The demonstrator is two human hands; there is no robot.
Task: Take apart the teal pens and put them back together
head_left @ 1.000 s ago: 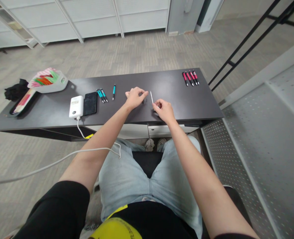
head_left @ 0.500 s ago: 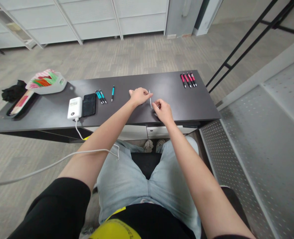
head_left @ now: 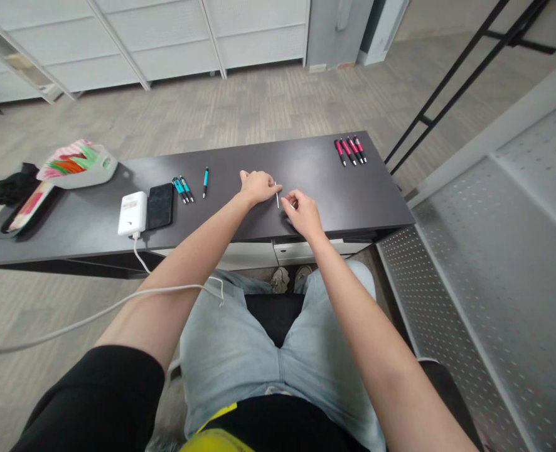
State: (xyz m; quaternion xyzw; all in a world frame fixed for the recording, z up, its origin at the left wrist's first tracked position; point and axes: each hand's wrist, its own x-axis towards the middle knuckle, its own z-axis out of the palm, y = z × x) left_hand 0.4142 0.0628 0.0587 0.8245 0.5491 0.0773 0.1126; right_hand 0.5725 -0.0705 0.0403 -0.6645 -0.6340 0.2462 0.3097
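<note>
My left hand [head_left: 258,187] rests low over the middle of the dark desk, thumb and fingers pinched on a thin white stick [head_left: 277,199], perhaps a pen refill. The stick points toward me. Just to its right is my right hand [head_left: 302,212], its fingers curled together close to the stick; whatever they hold, if anything, is too small to make out. One teal pen [head_left: 206,182] lies apart to the left of my hands. Beside it lie several teal pens [head_left: 182,189] in a group. Several red pens [head_left: 350,151] lie side by side at the far right.
On the left of the desk [head_left: 306,150] are a white power bank [head_left: 132,213], a black phone [head_left: 160,206], a white basket [head_left: 83,172] of colourful items and a black tray [head_left: 31,210]. A white cable [head_left: 94,317] crosses my left forearm. A perforated panel [head_left: 485,251] stands right.
The view has shifted slightly, so the desk sits a little further left. My left fingers have moved slightly down along the stick; both hands stay close together.
</note>
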